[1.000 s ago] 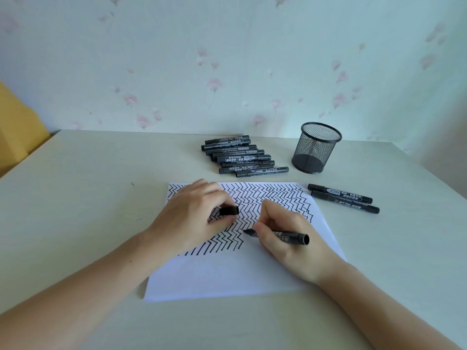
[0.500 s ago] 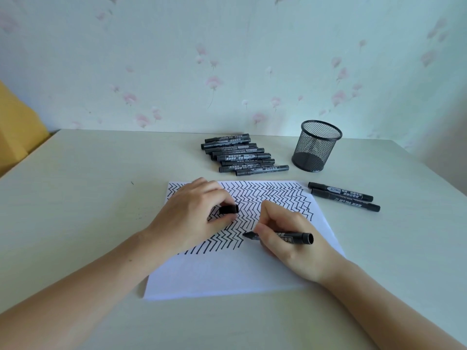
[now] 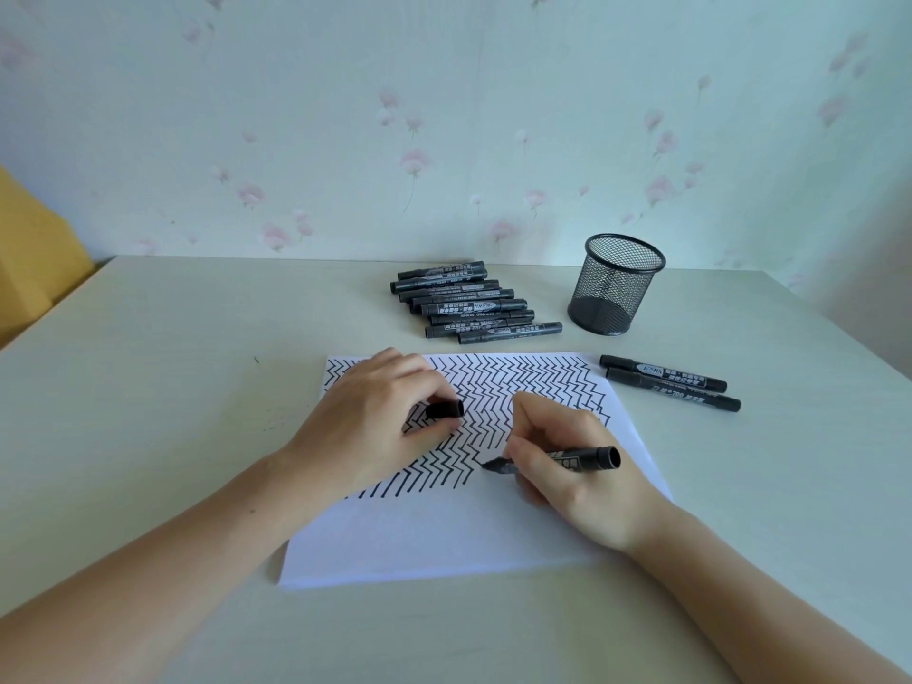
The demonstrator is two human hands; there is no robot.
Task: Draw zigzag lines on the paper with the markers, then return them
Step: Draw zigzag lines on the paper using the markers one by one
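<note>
We pinch the marker (image 3: 557, 459) in our right hand (image 3: 567, 466), the cap (image 3: 445, 409) in our left hand (image 3: 375, 427), mid-zigzag on the paper (image 3: 444, 530); next, extend the row rightward.

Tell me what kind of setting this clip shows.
Probably a home desk: a pale table against floral wallpaper, with a mesh pen holder and a row of markers.

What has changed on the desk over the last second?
Very little. The right hand tilted its marker slightly, its tip staying at the zigzag's end. The left hand still holds the cap on the paper; the other markers and cup stayed put.
</note>
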